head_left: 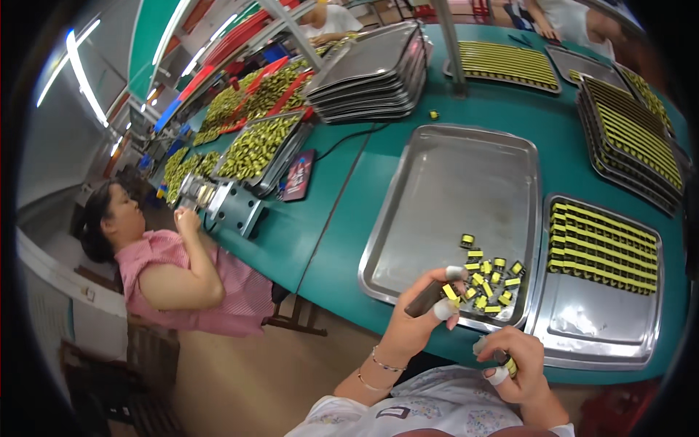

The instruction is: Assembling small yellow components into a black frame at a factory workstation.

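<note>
My left hand (413,324), with white wraps on its fingertips, is closed on a small yellow-and-black transformer (451,291) over the near edge of a metal tray (451,182). A loose pile of similar transformers (486,280) lies in that tray's near right corner. To the right, my right hand (526,360) is curled just in front of the trays, its thumb and finger also wrapped in white. Between its fingers sits another yellow-and-black transformer (510,365); whether it holds more is hidden.
A second tray (593,320) at right carries neat rows of transformers (601,244). Filled trays (633,138) are stacked beyond it. A tall stack of metal trays (368,80) stands at the back beside a post (448,44). A co-worker (182,269) sits at left by a small machine (229,204).
</note>
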A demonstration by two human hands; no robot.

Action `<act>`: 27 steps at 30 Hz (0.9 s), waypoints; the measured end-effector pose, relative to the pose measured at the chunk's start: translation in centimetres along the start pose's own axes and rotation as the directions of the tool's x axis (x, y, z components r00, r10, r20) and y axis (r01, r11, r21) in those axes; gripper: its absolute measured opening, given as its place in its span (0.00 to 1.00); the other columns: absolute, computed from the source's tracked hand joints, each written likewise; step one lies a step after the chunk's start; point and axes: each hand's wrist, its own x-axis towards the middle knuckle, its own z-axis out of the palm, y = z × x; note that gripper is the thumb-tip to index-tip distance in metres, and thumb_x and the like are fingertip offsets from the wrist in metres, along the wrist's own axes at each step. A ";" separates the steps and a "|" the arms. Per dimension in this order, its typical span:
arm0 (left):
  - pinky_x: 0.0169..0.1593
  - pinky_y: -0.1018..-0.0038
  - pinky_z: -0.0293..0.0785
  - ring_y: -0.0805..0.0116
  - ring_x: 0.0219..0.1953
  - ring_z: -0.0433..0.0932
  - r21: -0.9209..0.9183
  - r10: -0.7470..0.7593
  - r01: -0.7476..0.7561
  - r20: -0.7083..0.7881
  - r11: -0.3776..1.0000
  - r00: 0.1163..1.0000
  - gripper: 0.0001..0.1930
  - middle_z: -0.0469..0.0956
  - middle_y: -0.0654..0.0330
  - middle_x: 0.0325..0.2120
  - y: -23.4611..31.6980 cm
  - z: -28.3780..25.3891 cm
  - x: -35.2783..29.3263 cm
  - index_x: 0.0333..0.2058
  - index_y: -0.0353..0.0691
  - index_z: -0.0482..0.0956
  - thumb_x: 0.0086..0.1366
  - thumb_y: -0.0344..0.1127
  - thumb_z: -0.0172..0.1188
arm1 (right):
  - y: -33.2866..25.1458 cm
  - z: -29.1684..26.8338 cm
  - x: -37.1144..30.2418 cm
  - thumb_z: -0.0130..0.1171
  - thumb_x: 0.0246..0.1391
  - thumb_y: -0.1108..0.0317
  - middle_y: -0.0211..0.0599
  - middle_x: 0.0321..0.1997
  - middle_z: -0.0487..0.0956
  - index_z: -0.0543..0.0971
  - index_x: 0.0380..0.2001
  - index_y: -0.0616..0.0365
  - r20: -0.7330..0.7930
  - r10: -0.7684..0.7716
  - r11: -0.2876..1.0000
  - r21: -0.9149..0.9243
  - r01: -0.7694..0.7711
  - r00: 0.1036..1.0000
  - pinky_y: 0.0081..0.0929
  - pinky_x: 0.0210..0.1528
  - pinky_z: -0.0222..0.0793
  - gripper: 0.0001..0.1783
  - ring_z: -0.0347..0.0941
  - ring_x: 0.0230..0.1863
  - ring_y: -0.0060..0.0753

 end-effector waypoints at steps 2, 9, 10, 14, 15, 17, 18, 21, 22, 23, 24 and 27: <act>0.34 0.80 0.69 0.76 0.31 0.71 -0.008 0.022 -0.021 0.037 1.000 0.999 0.20 0.72 0.60 0.42 0.2 -0.4 -0.4 0.53 0.32 0.67 0.63 0.28 0.58 | -0.1 0.3 0.1 0.65 0.39 0.65 0.40 0.28 0.78 0.77 0.31 0.60 0.022 -0.025 1.000 -0.002 0.025 0.999 0.26 0.25 0.70 0.14 0.75 0.24 0.37; 0.37 0.77 0.70 0.71 0.43 0.72 -0.031 0.033 -0.032 0.046 0.999 0.998 0.21 0.72 0.53 0.46 -0.9 0.2 -0.6 0.51 0.34 0.68 0.62 0.32 0.61 | 0.3 1.5 -1.6 0.62 0.33 0.70 0.38 0.30 0.78 0.76 0.29 0.58 0.186 -0.093 0.995 0.038 0.087 0.978 0.30 0.28 0.71 0.14 0.75 0.26 0.39; 0.37 0.77 0.70 0.71 0.43 0.72 -0.033 0.046 -0.044 0.043 0.998 0.998 0.21 0.72 0.53 0.46 -1.0 0.4 -0.4 0.51 0.34 0.68 0.62 0.32 0.61 | 0.8 1.8 -2.0 0.62 0.33 0.70 0.39 0.30 0.78 0.76 0.29 0.58 0.231 -0.090 0.996 0.038 0.083 0.969 0.31 0.29 0.72 0.14 0.75 0.27 0.40; 0.40 0.78 0.71 0.74 0.40 0.72 0.004 0.003 -0.003 0.026 1.000 1.000 0.21 0.73 0.52 0.47 -1.4 2.1 -0.4 0.53 0.33 0.67 0.63 0.32 0.60 | 0.8 1.9 -3.2 0.60 0.36 0.71 0.41 0.30 0.77 0.76 0.32 0.59 0.226 0.021 0.999 0.044 -0.032 0.974 0.33 0.32 0.72 0.14 0.75 0.29 0.44; 0.42 0.78 0.72 0.74 0.40 0.72 -0.005 -0.001 0.001 0.025 1.000 1.000 0.22 0.73 0.51 0.49 -1.6 2.7 -0.3 0.54 0.32 0.66 0.64 0.32 0.59 | 1.2 1.7 -3.5 0.58 0.37 0.71 0.40 0.30 0.77 0.76 0.33 0.59 0.231 0.043 0.995 0.075 -0.062 0.972 0.33 0.33 0.71 0.14 0.75 0.30 0.44; 0.45 0.75 0.74 0.72 0.39 0.75 -0.050 -0.039 0.041 0.030 0.998 0.999 0.21 0.72 0.48 0.51 -2.1 2.7 0.0 0.56 0.32 0.66 0.66 0.31 0.55 | 1.1 1.7 -3.2 0.61 0.40 0.70 0.40 0.30 0.77 0.76 0.33 0.60 0.222 0.064 0.993 0.083 -0.084 0.973 0.30 0.32 0.71 0.13 0.75 0.29 0.41; 0.45 0.75 0.74 0.72 0.39 0.75 -0.052 -0.067 0.069 0.050 0.996 0.997 0.21 0.72 0.48 0.51 -2.2 2.7 0.1 0.56 0.32 0.66 0.66 0.31 0.55 | 1.0 1.7 -3.0 0.63 0.44 0.68 0.40 0.30 0.78 0.77 0.32 0.60 0.231 0.075 0.991 0.087 -0.098 0.970 0.28 0.31 0.70 0.11 0.75 0.28 0.38; 0.43 0.70 0.79 0.66 0.38 0.77 -0.069 -0.065 0.059 -0.081 0.996 0.995 0.18 0.73 0.44 0.48 -2.3 3.1 0.3 0.54 0.34 0.69 0.66 0.30 0.53 | 0.6 1.0 -2.3 0.58 0.42 0.71 0.42 0.35 0.76 0.76 0.38 0.60 0.294 0.073 0.992 0.072 -0.099 0.953 0.34 0.40 0.70 0.16 0.74 0.37 0.44; 0.42 0.70 0.79 0.65 0.38 0.77 -0.074 -0.039 0.028 -0.143 0.997 0.989 0.17 0.73 0.44 0.47 -2.1 3.3 0.0 0.53 0.34 0.70 0.66 0.30 0.53 | -0.2 0.4 -1.9 0.54 0.38 0.73 0.43 0.37 0.75 0.75 0.41 0.60 0.331 0.075 0.993 0.060 -0.101 0.941 0.36 0.43 0.70 0.20 0.73 0.40 0.47; 0.41 0.70 0.79 0.64 0.39 0.77 -0.119 -0.024 0.011 -0.109 0.993 0.994 0.18 0.73 0.44 0.47 -2.2 2.8 0.1 0.53 0.35 0.70 0.65 0.31 0.54 | -0.8 -0.5 -1.6 0.55 0.37 0.74 0.43 0.37 0.75 0.75 0.41 0.61 0.297 0.061 0.995 0.054 -0.081 0.953 0.36 0.43 0.69 0.21 0.72 0.40 0.47; 0.39 0.71 0.79 0.65 0.38 0.76 -0.119 -0.018 0.002 -0.136 0.993 0.991 0.18 0.74 0.46 0.46 -2.1 3.0 0.1 0.53 0.34 0.69 0.65 0.33 0.55 | -1.3 -1.3 -1.6 0.55 0.37 0.75 0.42 0.38 0.76 0.75 0.41 0.61 0.260 0.051 0.997 0.048 -0.065 0.964 0.36 0.44 0.69 0.21 0.72 0.40 0.47; 0.42 0.73 0.78 0.70 0.38 0.76 -0.115 -0.024 0.018 -0.054 0.993 0.998 0.24 0.75 0.48 0.45 -1.9 2.8 0.4 0.56 0.30 0.65 0.66 0.37 0.56 | -2.3 -3.1 -1.5 0.63 0.41 0.71 0.38 0.34 0.78 0.78 0.38 0.59 -0.032 0.043 0.986 -0.160 -0.047 0.999 0.31 0.35 0.67 0.16 0.71 0.32 0.40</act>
